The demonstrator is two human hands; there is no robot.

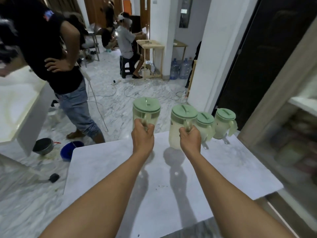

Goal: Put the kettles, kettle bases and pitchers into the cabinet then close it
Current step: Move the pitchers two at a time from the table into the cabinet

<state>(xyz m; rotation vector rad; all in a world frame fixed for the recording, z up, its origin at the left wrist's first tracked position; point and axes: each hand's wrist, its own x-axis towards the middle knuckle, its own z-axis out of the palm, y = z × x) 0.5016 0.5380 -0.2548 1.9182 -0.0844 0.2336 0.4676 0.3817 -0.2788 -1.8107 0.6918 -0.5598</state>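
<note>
With the left grip (143, 134) curled round the handle of a translucent green-lidded plastic pitcher (146, 107) beyond the pale marble tabletop (171, 182) and the right grip (189, 137) round its twin (176, 133) beside two standing pitchers (223, 126), a careless swing could topple those.

The cabinet (274, 100) at right is blurred, its contents indistinct.

The first pitcher (146, 109) is just ahead of the left hand (142, 133), the second pitcher (178, 131) just ahead of the right hand (190, 137). Right of that hand stand the third pitcher (205, 122) and fourth pitcher (223, 124) (on the table (154, 177), at its far edge), with the cabinet (291, 138) farther right.
</note>
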